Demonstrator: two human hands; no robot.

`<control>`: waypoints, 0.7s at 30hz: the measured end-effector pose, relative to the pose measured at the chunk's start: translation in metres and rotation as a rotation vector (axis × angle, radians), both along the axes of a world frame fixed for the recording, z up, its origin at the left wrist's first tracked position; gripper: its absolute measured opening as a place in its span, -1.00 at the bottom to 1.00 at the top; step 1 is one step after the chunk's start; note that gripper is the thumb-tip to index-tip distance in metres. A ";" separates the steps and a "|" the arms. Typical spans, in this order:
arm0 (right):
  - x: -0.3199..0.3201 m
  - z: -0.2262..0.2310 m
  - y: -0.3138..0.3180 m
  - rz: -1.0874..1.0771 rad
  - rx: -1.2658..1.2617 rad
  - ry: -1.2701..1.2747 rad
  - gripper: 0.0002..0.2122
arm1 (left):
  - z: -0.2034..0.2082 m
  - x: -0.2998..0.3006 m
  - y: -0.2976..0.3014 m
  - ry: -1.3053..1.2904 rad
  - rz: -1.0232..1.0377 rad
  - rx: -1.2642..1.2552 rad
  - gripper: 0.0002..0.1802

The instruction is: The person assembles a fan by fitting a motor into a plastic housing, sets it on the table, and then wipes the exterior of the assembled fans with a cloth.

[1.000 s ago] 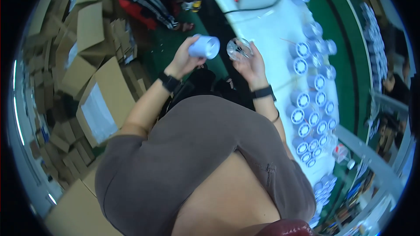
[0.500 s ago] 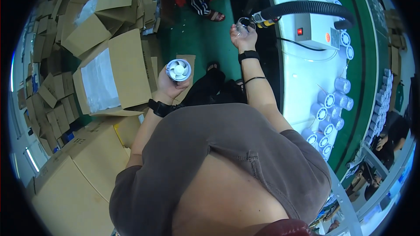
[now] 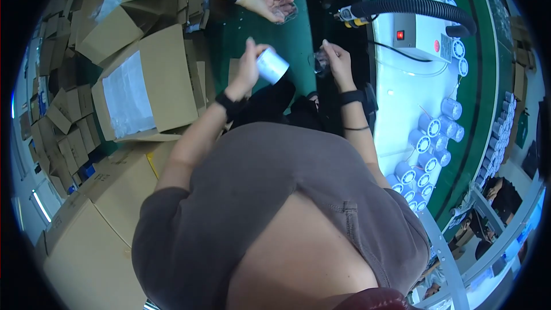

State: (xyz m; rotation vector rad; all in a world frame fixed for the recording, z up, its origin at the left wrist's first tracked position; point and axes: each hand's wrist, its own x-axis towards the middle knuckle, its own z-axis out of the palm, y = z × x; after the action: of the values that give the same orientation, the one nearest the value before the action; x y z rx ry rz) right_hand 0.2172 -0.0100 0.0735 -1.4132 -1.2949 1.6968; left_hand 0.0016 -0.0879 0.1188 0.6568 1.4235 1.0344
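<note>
My left hand is closed on a white cylindrical fan unit, tilted so that its smooth side faces up and slightly smeared by motion. Across from it, my right hand pinches a clear plastic piece, seen dimly against the dark table side. The two held things are apart. Farther off, a co-worker's hand reaches in from the upper left, palm up, with another clear plastic piece on its fingers.
A black ribbed hose with a brass-coloured nozzle runs from a white box with a red switch, on the white table at right. Several fan units stand there. Open cartons fill the left side.
My left hand has moved up and right, turning the fan unit from blades-up onto its side. My right hand has drawn away from the hose nozzle. The co-worker's hand has come nearer.
</note>
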 end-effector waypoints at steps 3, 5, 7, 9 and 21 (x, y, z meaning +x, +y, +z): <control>0.015 0.037 -0.031 0.126 -0.248 0.380 -0.64 | -0.017 0.016 0.033 0.297 -0.158 0.091 -0.31; 0.024 0.055 -0.047 0.124 -0.306 0.467 -0.63 | -0.011 0.040 0.042 0.410 -0.213 0.162 -0.31; 0.032 0.065 -0.059 0.135 -0.417 0.657 -0.61 | 0.005 0.063 0.045 0.439 -0.283 0.253 -0.31; 0.037 0.067 -0.068 0.104 -0.420 0.711 -0.59 | 0.023 0.085 0.042 0.451 -0.333 0.312 -0.30; 0.077 0.063 -0.075 0.012 -0.480 0.930 -0.53 | 0.069 0.107 0.027 -0.068 -0.644 0.111 -0.50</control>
State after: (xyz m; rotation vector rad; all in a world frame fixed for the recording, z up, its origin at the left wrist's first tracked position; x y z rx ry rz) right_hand 0.2941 -0.0853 0.1362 -0.6221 -0.3908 2.3378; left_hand 0.1085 -0.0610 0.1873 1.0630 0.9912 0.6147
